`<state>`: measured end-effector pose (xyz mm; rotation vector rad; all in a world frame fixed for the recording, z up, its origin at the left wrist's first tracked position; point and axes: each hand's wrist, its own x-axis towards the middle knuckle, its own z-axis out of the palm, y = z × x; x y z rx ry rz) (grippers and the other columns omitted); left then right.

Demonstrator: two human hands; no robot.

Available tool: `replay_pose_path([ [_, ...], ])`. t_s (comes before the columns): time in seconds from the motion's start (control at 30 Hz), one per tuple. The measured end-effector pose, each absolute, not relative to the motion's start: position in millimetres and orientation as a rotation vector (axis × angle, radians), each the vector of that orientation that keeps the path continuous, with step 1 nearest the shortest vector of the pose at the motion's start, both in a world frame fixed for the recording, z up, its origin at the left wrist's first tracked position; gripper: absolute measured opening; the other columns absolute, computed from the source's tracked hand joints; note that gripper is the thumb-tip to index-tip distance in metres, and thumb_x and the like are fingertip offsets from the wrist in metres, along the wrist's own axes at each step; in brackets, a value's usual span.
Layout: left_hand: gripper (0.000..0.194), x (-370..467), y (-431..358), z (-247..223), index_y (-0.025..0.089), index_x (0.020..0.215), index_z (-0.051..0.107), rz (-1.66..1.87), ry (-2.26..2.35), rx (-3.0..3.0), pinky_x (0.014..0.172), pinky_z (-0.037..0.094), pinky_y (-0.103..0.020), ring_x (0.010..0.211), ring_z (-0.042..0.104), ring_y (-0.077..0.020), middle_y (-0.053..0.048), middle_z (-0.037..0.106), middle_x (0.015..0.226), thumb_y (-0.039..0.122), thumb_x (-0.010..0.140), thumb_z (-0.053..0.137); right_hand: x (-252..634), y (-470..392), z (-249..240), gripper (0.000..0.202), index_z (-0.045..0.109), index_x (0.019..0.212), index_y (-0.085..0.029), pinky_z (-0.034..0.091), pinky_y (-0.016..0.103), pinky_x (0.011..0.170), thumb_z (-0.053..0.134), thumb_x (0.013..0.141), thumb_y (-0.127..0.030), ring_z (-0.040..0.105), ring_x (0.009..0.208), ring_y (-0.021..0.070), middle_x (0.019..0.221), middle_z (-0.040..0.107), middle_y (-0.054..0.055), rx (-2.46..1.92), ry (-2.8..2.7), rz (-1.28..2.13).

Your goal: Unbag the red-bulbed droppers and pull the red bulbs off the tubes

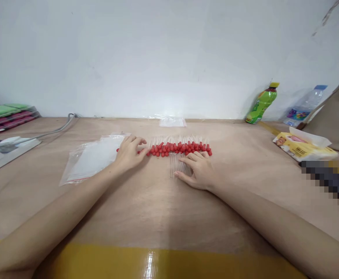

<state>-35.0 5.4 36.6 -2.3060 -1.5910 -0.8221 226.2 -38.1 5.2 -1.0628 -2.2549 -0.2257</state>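
A: What lay furthest left?

B: Green and dark red packets by the wall, then a power strip with a grey cable. Nearer the middle, a clear plastic bag with white contents lay flat on the worktop.

A: And the left hand?

B: Just right of that bag, at the left end of the row of red bulbs. Its fingers were bent, the thumb near the bulbs; I couldn't tell whether it gripped anything. A red bulb also showed on its far side.

A: How far along did things look?

B: Well along with the laying out, I judged. The bulbs formed a crowded band across the middle, a little uneven, with thin clear stems pointing towards the wall.

A: Anything outside that order?

B: A smaller group of clear tubes lay side by side in front of the band, pointing the other way. Whether their upper ends carried bulbs was hidden. I saw no bulbs inside the bag.

A: The right hand?

B: Over the right side of those tubes, thumb and fingers spread apart, with no clear grasp.

A: Beyond it?

B: A green bottle, then a yellow tissue pack, both well apart from the hands.
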Motion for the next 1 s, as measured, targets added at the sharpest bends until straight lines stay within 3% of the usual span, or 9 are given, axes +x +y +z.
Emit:
replay_pose_path([
  [0.1, 0.027, -19.9, 12.7, 35.6, 0.018, 0.092, 0.057, -0.81, -1.6, -2.364, 0.08, 0.04, -0.035, 0.09, 0.049, -0.0229, -0.006, 0.055, 0.086, 0.041, 0.079, 0.051, 227.5, -36.8, 3.6, 0.044, 0.064, 0.099, -0.019, 0.029, 0.036, 0.074, 0.051, 0.077, -0.054, 0.052, 0.079, 0.0191, 0.085, 0.061, 0.006, -1.049, -2.233, -0.22],
  [0.37, 0.026, 4.0, 35.6, 31.6, 0.018, 0.078, 0.062, -0.742, -1.781, -2.431, 0.083, 0.04, -0.039, 0.09, 0.049, -0.0253, -0.007, 0.053, 0.084, 0.042, 0.077, 0.052, 228.5, -34.5, -0.7, 0.035, 0.064, 0.094, -0.019, 0.03, 0.035, 0.075, 0.052, 0.079, -0.048, 0.053, 0.079, 0.0181, 0.085, 0.06, 0.006, -0.997, -2.182, -0.201],
  [0.57, 0.023, 5.0, 31.9, 29.8, 0.016, 0.076, 0.06, -1.033, -1.812, -2.336, 0.082, 0.041, -0.038, 0.088, 0.051, -0.0235, -0.006, 0.056, 0.08, 0.037, 0.079, 0.051, 228.3, -32.6, -2.1, 0.032, 0.064, 0.094, -0.019, 0.034, 0.036, 0.077, 0.054, 0.078, -0.046, 0.053, 0.079, 0.0192, 0.084, 0.06, 0.006, -1.019, -2.139, -0.14],
  [0.67, 0.021, 0.2, 13.6, 28.5, 0.017, 0.081, 0.058, -1.198, -1.682, -2.305, 0.078, 0.042, -0.035, 0.087, 0.052, -0.0209, -0.005, 0.057, 0.084, 0.036, 0.082, 0.049, 228.6, -32.1, -2.4, 0.035, 0.06, 0.105, -0.018, 0.038, 0.038, 0.079, 0.055, 0.078, -0.041, 0.053, 0.088, 0.0223, 0.095, 0.059, 0.009, -1.008, -2.039, -0.146],
  [0.83, 0.015, -3.4, -20.4, 17.7, 0.018, 0.088, 0.055, -1.169, -1.301, -2.617, 0.077, 0.041, -0.033, 0.082, 0.053, -0.0173, -0.003, 0.06, 0.086, 0.03, 0.085, 0.047, 231.9, -29.4, -3.7, 0.06, 0.038, 0.13, -0.018, 0.039, 0.043, 0.091, 0.055, 0.078, -0.043, 0.045, 0.114, 0.0276, 0.125, 0.047, 0.014, -0.949, -1.967, -0.221],
  [1.0, 0.013, 0.3, -30.1, 8.8, 0.019, 0.089, 0.057, -1.084, -1.1, -2.742, 0.082, 0.04, -0.037, 0.085, 0.055, -0.0184, -0.004, 0.062, 0.086, 0.03, 0.084, 0.05, 235.1, -26.5, -6.9, 0.044, 0.052, 0.119, -0.022, 0.034, 0.047, 0.097, 0.055, 0.079, -0.041, 0.043, 0.118, 0.026, 0.124, 0.051, 0.01, -0.897, -2.124, -0.236],
])
